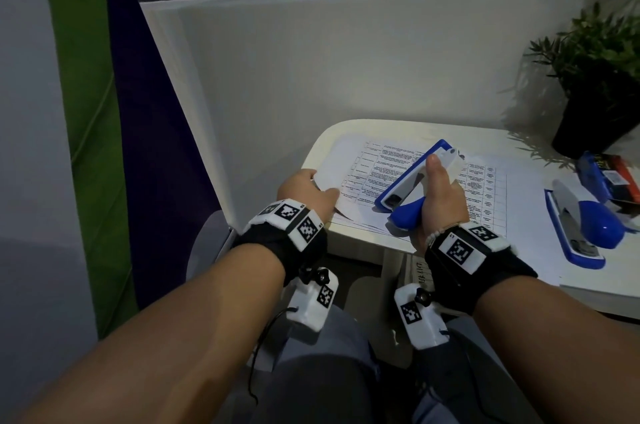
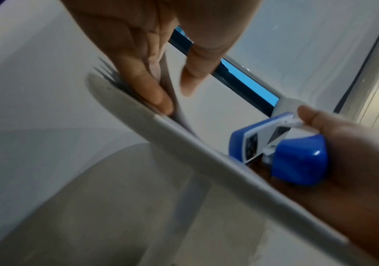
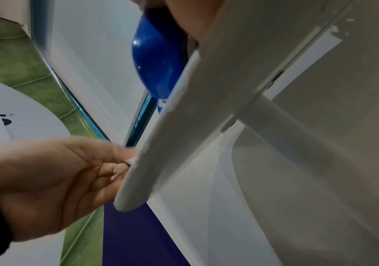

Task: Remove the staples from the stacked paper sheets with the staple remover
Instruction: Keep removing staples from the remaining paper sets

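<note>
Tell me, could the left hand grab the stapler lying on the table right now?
Probably not. The left hand pinches the paper corner, and the right hand, gripping a second stapler, sits between it and the lying stapler.

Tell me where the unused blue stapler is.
In the head view the unused stapler lies on the table, right of the paper sheets, beside the small box and near the potted plant.

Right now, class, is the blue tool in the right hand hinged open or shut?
Open: the blue tool, gripped by the right hand, has its arms splayed in a V over the paper sheets.
</note>
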The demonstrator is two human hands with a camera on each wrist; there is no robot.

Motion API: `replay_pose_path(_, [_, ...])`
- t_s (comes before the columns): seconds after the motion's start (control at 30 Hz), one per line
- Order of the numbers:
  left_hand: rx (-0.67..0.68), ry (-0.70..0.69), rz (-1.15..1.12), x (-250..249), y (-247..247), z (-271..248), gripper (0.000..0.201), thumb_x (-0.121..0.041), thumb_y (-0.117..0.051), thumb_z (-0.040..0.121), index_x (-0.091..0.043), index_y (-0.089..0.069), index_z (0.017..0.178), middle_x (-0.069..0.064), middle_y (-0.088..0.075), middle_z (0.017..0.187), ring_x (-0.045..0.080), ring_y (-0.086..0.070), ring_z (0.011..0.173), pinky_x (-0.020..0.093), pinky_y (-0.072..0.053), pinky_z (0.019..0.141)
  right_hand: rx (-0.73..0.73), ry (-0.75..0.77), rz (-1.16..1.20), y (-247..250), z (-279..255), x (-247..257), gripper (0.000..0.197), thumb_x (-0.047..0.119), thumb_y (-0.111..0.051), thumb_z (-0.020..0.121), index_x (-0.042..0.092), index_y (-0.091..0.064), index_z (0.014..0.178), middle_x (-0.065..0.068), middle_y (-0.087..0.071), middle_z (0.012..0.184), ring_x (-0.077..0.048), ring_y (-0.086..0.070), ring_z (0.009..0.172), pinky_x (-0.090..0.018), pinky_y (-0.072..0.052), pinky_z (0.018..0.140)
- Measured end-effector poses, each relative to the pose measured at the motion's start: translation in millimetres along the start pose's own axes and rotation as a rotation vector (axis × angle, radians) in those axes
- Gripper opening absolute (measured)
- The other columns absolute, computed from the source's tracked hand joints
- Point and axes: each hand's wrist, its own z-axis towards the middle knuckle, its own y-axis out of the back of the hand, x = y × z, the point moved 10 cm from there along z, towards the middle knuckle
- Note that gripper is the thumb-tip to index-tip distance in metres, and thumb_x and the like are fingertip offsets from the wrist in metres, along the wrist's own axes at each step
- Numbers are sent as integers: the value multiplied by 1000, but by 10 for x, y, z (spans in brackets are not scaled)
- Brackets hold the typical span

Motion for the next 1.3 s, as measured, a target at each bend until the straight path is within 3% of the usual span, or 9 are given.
replay_pose_path(0.23, [-158,-99,-130,-178,268,-60,39,-9,-58,82,-29,-53,115,7,-69,80,24,-67,71,40,-57,70,79,9,8,-48,-30,167,72,76,-59,59,23,-62,108,-5,-73,103,-31,-70,93,-61,-49,89])
replay_pose_path(0.4, [-382,-349,-315,-569,930,-383,37,-10,-59,84,-45,-49,91,-18,-64,80,12,-66,73,31,-57,69,65,242,70,-53,-162,850,36,59,-56,85,25,-59,98,6,-65,92,-14,-62,88,-47,-48,98])
replay_pose_path(0.5, [-499,-417,-485,-560,1270,-566,31,-8,-57,88,-39,-53,91,-15,-66,81,1,-65,72,21,-55,66,125,324,58,-233,-342,1124,77,77,-70,43,28,-58,102,3,-59,93,-18,-57,89,-45,-48,94])
replay_pose_path(0.57, [-512,-398,-503,-457,1364,-580,26,-9,-57,89,-35,-57,87,-15,-66,76,-4,-64,67,17,-53,62,187,417,46,-393,-476,1262,83,80,-71,34,29,-57,99,4,-58,90,-18,-55,90,-51,-46,99])
replay_pose_path(0.7, [-394,-367,-409,-264,1285,-612,27,-10,-61,87,-35,-62,80,-15,-66,72,0,-62,64,21,-53,65,346,524,-16,-848,-818,1401,59,72,-71,56,29,-54,92,3,-57,85,-20,-55,86,-52,-47,93])
replay_pose_path(0.9, [-307,-487,-273,-182,1226,-874,32,-10,-64,86,-42,-64,85,-10,-70,78,7,-66,73,25,-56,69,516,613,-197,-1381,-1177,1223,36,44,-57,81,14,-52,100,-20,-63,95,-20,-62,76,-27,-55,63])
replay_pose_path(1.07, [-299,-622,-271,-174,1400,-1051,27,-27,-60,83,-53,-64,91,-14,-70,86,7,-66,76,21,-55,69,555,648,-158,-1485,-1295,1089,56,52,-55,74,0,-55,95,-32,-60,92,-43,-60,83,-47,-54,72])
replay_pose_path(1.2, [-332,-658,-255,-113,1468,-1116,25,-31,-55,83,-50,-64,96,-7,-69,88,14,-67,74,29,-57,69,530,723,-218,-1578,-1381,1110,36,53,-52,73,17,-55,78,-11,-58,71,-35,-60,70,-41,-52,63])
replay_pose_path(1.3, [-354,-640,-260,-68,1474,-1124,22,-29,-55,83,-37,-65,101,-9,-69,88,12,-67,75,33,-58,68,490,750,-260,-1625,-1384,1101,26,48,-54,78,24,-50,69,13,-52,57,-10,-52,53,-24,-44,51])
